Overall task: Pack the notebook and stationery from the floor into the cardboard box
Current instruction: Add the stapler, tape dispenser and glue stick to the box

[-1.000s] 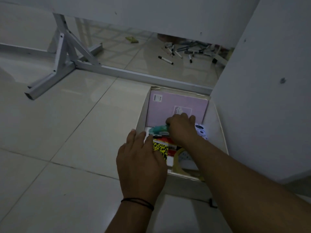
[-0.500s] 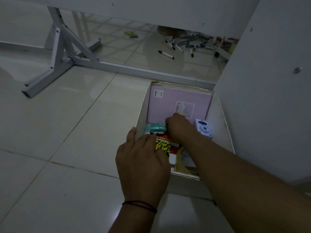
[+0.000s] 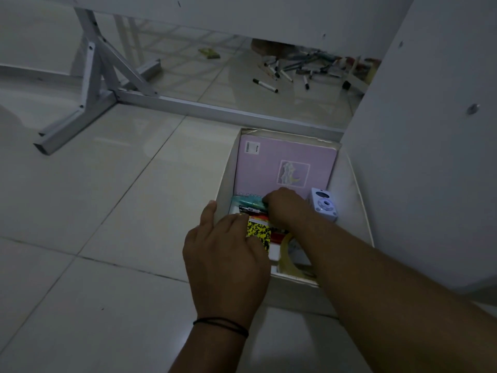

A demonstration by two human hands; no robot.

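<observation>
The open cardboard box [image 3: 357, 200] stands on the tiled floor against a white panel. A pink spiral notebook [image 3: 285, 160] leans against its far wall. Below it lie a teal stapler-like item [image 3: 246, 203], a dark pen [image 3: 251, 210], a yellow-and-black speckled pack [image 3: 258, 232], a tape roll [image 3: 286, 261] and a pale purple sharpener [image 3: 324, 204]. My right hand [image 3: 285, 205] reaches into the box, fingers curled down at the teal item and pen. My left hand [image 3: 226, 251] rests with straight fingers on the box's left wall and the speckled pack.
A white metal table frame [image 3: 94, 84] stands at the left, its bar running behind the box. Beyond the bar, several markers [image 3: 265, 85] and pens lie scattered on the floor under a white desk. A white panel [image 3: 430, 157] walls the right side.
The camera has drawn closer to the box. My right hand has shifted slightly lower onto the teal item and pen; my left hand has stayed on the box's left edge.
</observation>
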